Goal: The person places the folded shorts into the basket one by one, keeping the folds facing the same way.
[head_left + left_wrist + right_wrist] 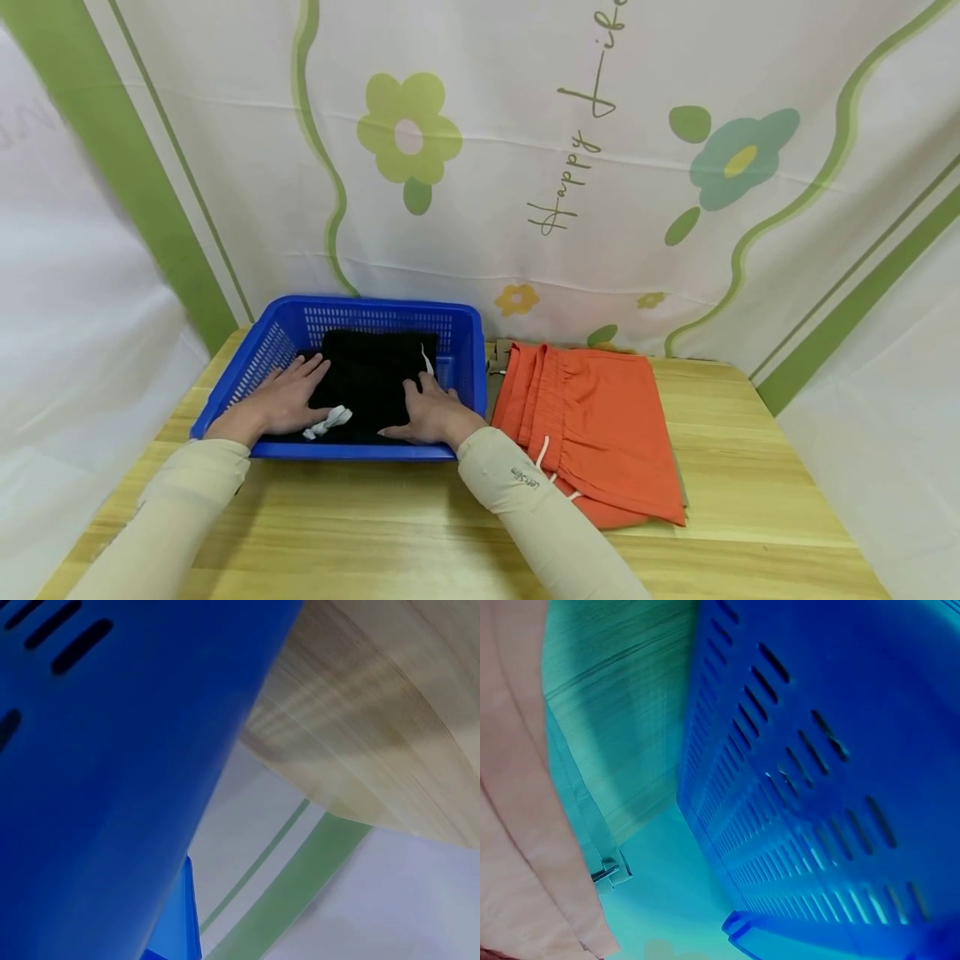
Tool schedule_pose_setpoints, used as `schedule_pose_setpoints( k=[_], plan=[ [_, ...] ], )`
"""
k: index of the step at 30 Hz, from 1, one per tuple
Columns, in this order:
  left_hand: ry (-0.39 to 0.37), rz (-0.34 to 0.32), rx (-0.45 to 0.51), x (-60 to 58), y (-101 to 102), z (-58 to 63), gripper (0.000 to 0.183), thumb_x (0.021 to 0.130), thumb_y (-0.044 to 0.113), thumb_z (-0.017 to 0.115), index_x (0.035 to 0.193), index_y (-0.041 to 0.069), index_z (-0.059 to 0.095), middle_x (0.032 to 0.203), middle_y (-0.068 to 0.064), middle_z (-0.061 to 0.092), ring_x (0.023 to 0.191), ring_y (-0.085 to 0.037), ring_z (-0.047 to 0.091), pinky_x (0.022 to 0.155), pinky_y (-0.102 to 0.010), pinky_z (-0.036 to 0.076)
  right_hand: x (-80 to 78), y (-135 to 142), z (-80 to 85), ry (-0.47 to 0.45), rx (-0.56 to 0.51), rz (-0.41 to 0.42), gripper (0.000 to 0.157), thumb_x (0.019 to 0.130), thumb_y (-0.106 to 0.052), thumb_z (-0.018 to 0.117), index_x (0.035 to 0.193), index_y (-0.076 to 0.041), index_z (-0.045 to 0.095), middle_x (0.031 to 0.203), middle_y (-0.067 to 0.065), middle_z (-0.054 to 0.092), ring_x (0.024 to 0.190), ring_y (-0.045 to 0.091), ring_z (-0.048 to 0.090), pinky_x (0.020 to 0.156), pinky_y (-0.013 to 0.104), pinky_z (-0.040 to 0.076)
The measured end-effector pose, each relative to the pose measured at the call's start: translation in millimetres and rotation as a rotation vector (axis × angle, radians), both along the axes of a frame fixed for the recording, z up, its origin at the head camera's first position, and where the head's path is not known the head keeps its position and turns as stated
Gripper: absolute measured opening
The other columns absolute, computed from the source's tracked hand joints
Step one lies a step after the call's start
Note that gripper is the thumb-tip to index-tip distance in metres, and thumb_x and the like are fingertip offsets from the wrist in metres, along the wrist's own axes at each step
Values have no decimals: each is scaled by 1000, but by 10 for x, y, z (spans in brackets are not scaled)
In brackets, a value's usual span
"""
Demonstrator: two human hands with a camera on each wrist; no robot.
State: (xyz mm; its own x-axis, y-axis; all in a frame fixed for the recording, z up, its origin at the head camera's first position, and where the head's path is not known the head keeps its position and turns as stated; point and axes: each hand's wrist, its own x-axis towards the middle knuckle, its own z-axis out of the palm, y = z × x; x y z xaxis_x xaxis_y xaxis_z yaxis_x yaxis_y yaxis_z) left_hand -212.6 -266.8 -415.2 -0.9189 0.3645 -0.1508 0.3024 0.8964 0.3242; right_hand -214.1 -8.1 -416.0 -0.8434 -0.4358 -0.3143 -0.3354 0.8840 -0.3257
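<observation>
A black folded garment lies inside a blue plastic basket. White drawstring shows near its front left, and another white bit pokes up at its right side. My left hand rests on the garment's left part with fingers spread. On the right part lies my right hand, its fingers extended and thumb out to the left. Both wrists cross the basket's front rim. The wrist views show mostly the basket's slotted wall, with both hands out of sight there.
Orange shorts with white drawstrings lie folded right of the basket. A khaki item peeks out beneath them. The wooden table carries everything, and a printed cloth curtain hangs behind and at both sides.
</observation>
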Motion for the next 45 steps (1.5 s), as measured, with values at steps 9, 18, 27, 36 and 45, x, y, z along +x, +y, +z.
schedule_pose_setpoints(
  k=[9, 18, 27, 36, 45],
  plan=[
    [11, 2, 27, 5, -11, 0, 83, 95, 39, 67, 152, -11, 34, 159, -33, 25, 145, -56, 16, 111, -73, 18, 12, 1, -23, -21, 24, 51, 81, 99, -61, 54, 162, -17, 29, 168, 13, 14, 155, 25, 11, 121, 50, 20],
    [8, 10, 40, 22, -1, 66, 78, 98, 39, 64, 152, -10, 36, 159, -33, 24, 145, -55, 16, 110, -75, 17, 15, 18, 28, 93, 33, 89, 74, 99, -56, 58, 158, -18, 37, 163, 10, 32, 151, 29, 27, 118, 54, 28],
    [78, 23, 51, 129, 64, 205, 70, 101, 34, 62, 150, -11, 39, 157, -35, 27, 144, -55, 20, 108, -76, 19, 55, 88, 152, 223, 11, 143, 52, 103, -43, 58, 145, -12, 56, 140, 7, 60, 128, 25, 57, 102, 42, 49],
    [137, 16, 57, 260, 207, 365, 62, 104, 27, 58, 151, -8, 38, 157, -33, 30, 145, -53, 22, 109, -75, 20, 151, 235, 308, 360, -115, 137, 38, 103, -34, 60, 133, -12, 66, 121, 4, 70, 115, 25, 63, 92, 42, 54],
    [235, -5, 80, 390, 422, 464, 62, 103, 27, 60, 152, -6, 40, 156, -31, 33, 144, -52, 25, 109, -74, 21, 282, 405, 396, 570, -211, 141, 31, 101, -31, 63, 125, -13, 70, 118, 5, 71, 109, 24, 63, 93, 41, 52]
  ],
)
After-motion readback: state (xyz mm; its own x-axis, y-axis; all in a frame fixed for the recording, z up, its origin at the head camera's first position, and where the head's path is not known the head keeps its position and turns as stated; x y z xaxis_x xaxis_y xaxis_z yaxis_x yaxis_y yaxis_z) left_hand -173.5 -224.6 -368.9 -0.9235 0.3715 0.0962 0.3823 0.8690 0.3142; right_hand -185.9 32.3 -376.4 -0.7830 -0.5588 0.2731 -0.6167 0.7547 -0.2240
